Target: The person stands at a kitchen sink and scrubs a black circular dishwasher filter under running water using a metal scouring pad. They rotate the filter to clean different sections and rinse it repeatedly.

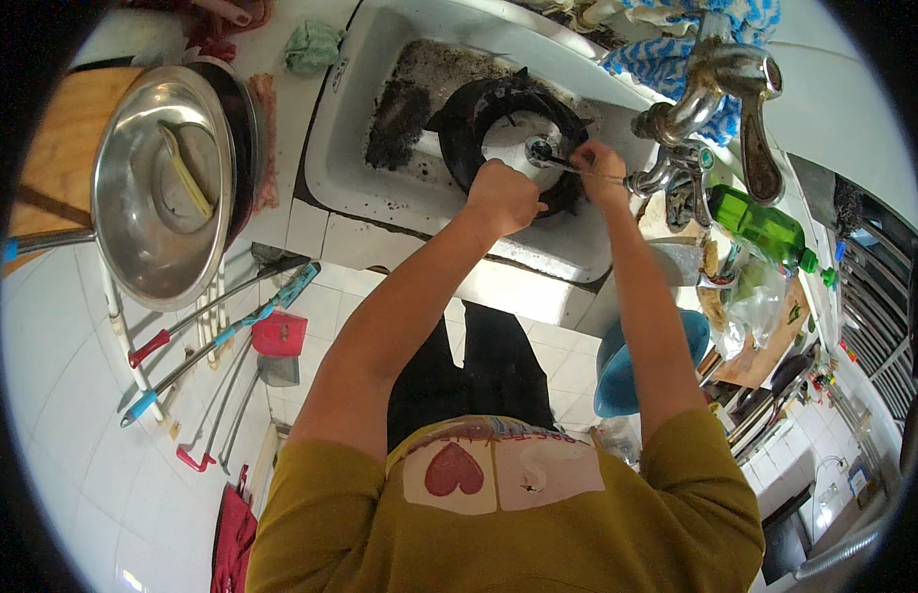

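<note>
A black ring-shaped gas-stove pan support (460, 133) with pointed prongs lies in the soiled white sink (348, 141). Its open middle shows the drain (540, 150). My left hand (503, 196) is curled over the ring's near rim, knuckles up, its fingertips hidden. At the ring's right side, below the small tap (655, 178), my right hand (601, 174) has its fingers bent in against the rim. A thin dark strip (563, 163) runs between the drain and my right fingers; I cannot tell what it is. What my right fingers hold is hidden.
To the left, a steel basin (133, 222) holds a pale long object. A green cloth (313, 46) lies by the sink corner. A large tap (726, 81) juts over the right side, near a green bottle (759, 226). A blue bucket (615, 363) stands below my right arm.
</note>
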A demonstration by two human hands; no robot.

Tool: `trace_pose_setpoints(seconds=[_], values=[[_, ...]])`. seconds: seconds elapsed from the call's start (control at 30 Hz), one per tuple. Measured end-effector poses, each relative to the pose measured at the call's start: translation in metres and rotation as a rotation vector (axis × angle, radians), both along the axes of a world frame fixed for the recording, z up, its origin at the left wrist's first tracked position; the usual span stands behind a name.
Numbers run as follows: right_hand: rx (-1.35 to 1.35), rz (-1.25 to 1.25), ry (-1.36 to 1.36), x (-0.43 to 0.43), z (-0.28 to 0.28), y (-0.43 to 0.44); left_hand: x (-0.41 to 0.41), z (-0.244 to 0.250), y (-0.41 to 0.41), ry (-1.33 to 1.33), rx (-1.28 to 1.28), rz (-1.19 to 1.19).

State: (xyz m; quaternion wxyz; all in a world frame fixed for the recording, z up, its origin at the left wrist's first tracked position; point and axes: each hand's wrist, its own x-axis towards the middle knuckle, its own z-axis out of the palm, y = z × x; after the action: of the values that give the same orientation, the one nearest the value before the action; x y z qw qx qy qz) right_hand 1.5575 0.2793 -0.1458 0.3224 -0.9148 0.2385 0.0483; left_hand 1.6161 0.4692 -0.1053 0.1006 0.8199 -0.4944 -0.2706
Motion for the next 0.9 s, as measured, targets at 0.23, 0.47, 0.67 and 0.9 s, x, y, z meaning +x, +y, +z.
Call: trace_pose_setpoints(seconds=[0.23, 0.47, 0.67, 0.9], values=[[-0.367, 0.247, -0.478, 0.051, -0.056, -0.032, 0.001, 0.015, -0.013, 0.092, 0.066, -0.036], [-0.069, -0.215, -0.001, -0.022, -0.022, 0.018, -0.006, -0.004, -0.002, 0.008, 0.128, -0.041], [-0.051, -0.186, -0.112, -0.038, 0.011, 0.06, -0.001, -0.008, -0.002, -0.071, 0.035, -0.023], [-0.155, -0.283, 0.004, -0.014, -0.015, 0.017, -0.006, -0.005, -0.006, -0.051, 0.016, -0.017]])
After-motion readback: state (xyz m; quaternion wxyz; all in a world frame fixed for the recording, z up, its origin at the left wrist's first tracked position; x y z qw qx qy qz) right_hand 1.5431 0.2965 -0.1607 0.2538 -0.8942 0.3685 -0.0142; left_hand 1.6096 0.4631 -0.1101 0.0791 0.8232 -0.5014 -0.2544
